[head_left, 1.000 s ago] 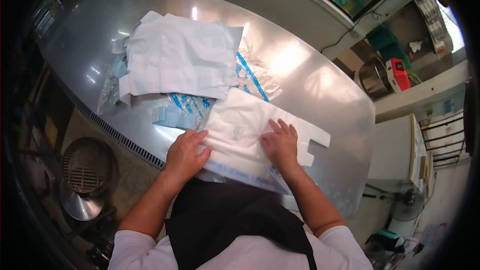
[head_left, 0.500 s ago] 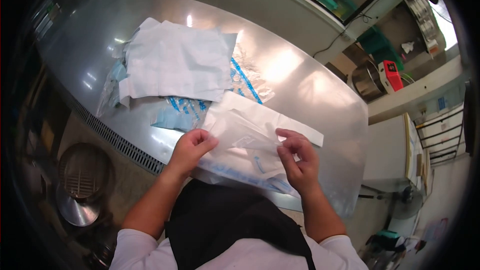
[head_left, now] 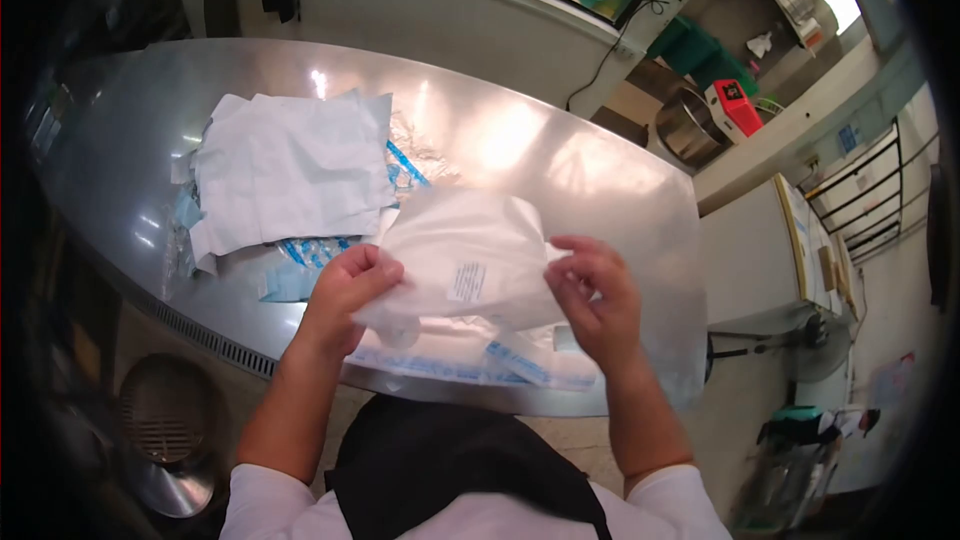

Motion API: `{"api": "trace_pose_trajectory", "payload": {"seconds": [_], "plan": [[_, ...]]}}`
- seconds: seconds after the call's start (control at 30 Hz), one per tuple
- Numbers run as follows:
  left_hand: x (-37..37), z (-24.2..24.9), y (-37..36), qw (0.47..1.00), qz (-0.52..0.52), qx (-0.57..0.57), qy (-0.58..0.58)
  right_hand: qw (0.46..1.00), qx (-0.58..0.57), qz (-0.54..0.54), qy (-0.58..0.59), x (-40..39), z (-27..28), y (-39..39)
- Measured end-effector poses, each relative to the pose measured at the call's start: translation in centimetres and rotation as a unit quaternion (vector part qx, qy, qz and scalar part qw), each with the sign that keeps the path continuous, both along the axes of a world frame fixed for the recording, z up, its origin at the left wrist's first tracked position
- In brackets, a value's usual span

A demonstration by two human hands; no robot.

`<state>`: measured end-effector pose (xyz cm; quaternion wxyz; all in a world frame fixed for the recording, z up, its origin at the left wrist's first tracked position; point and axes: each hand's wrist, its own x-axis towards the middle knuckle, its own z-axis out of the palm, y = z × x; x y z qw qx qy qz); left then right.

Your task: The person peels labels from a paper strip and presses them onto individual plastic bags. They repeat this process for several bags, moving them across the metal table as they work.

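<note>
A thin, whitish, see-through plastic bag (head_left: pixel 455 235) with a small block of printed text is spread between my hands, above the near edge of the metal table. My left hand (head_left: pixel 350 290) pinches its left edge between thumb and fingers. On the other side, my right hand (head_left: pixel 597 300) has its fingers closed at the bag's right edge. Under the bag lies clear plastic wrapping (head_left: pixel 440 358) with a blue printed band. To the left is a loose pile of white sheets (head_left: pixel 290 165), resting on more clear, blue-printed wrapping (head_left: pixel 310 252).
The shiny metal table (head_left: pixel 600 210) has a slotted grate (head_left: pixel 215 338) along its near left edge. Beyond its right end stand a white cabinet (head_left: pixel 745 250) and a fan (head_left: pixel 815 345). A large metal pot (head_left: pixel 690 125) sits at the back right.
The bag has been raised and spread out, so its printed face now shows. The view has shifted, and the table and sheet pile appear lower and further left.
</note>
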<state>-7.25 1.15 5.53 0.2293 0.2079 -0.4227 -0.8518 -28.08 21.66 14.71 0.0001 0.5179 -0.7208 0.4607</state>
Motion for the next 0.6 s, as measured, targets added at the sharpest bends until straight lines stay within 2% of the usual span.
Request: {"api": "trace_pose_trajectory", "payload": {"seconds": [0.07,0.17,0.23,0.27,0.3,0.33,0.4,0.47,0.5,0.57,0.6], "plan": [[-0.4,1.0,0.1,1.000,0.008,0.020,-0.011,1.000,-0.008,0.019,-0.009,-1.0,1.4,-1.1],[-2.0,3.4,0.9,0.999,0.005,0.037,0.005,0.998,-0.011,0.052,0.020,-2.2,6.7,-0.7],[-3.7,4.1,1.0,0.999,-0.020,0.033,0.026,0.994,-0.056,0.072,-0.065,-6.0,8.4,0.5],[-5.1,4.1,0.7,0.999,-0.031,-0.008,0.022,0.977,-0.053,0.069,-0.193,-8.7,6.8,1.9],[-6.2,3.7,0.7,0.998,-0.038,-0.048,0.020,0.918,0.018,0.056,-0.391,-12.4,2.5,3.9],[-7.1,2.7,0.6,0.997,-0.047,-0.050,0.025,0.822,0.118,0.010,-0.558,-12.5,0.1,5.2],[-9.3,-0.2,0.0,0.974,-0.123,-0.166,-0.094,0.778,0.017,-0.079,-0.623,-10.0,-5.8,7.0],[-11.3,-2.5,1.1,0.972,-0.150,-0.163,-0.081,0.789,0.122,0.022,-0.601,-10.2,-8.2,9.3],[-12.0,-3.6,1.9,0.967,-0.184,-0.161,-0.077,0.784,0.117,0.016,-0.609,-10.7,-8.4,10.5],[-15.0,-5.3,3.5,0.958,-0.189,-0.208,-0.063,0.872,0.117,-0.018,-0.474,-13.5,-7.5,13.3],[-16.9,-6.5,4.2,0.948,-0.193,-0.244,-0.074,0.894,0.170,-0.110,-0.400,-15.2,-6.5,14.2]]}}
